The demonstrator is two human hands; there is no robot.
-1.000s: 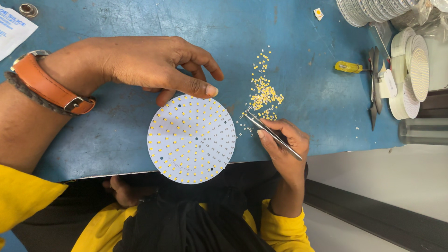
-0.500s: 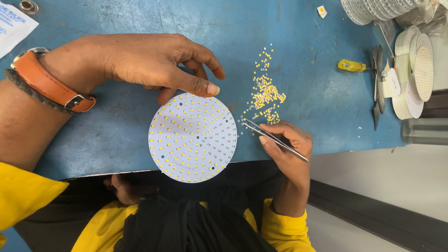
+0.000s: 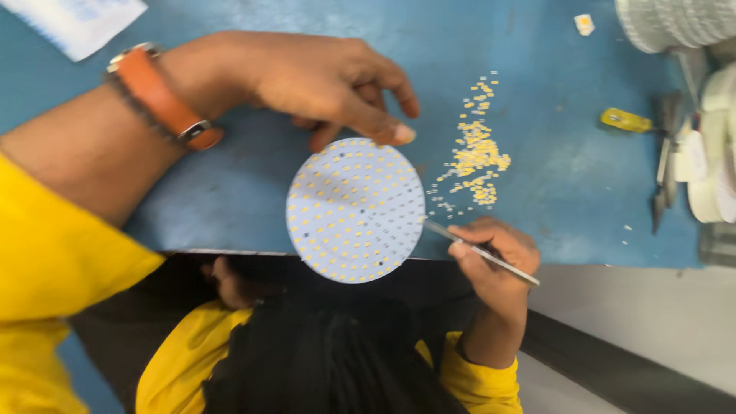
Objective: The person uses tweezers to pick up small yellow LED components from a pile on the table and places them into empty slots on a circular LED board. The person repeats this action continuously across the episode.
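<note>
A round white board (image 3: 355, 211) dotted with small yellow chips lies on the blue table (image 3: 230, 192) and hangs over its near edge. My left hand (image 3: 322, 77), with an orange-strapped watch on the wrist, rests at the board's top rim, one fingertip touching it. My right hand (image 3: 498, 257) pinches thin metal tweezers (image 3: 479, 251), whose tip meets the board's right rim. A loose pile of tiny yellow chips (image 3: 477, 153) lies just right of the board, above my right hand.
A yellow-handled tool (image 3: 625, 119) and a metal hand tool (image 3: 663, 176) lie at the right. White round parts (image 3: 713, 176) and a stack of white discs (image 3: 675, 23) crowd the right edge. A paper sheet (image 3: 77, 23) is top left. Dark and yellow clothing shows below the table edge.
The tweezers' tip has slid from the lower end of the chip pile down to the board's right rim. My left hand stays on the top rim. The view has shifted a little.
</note>
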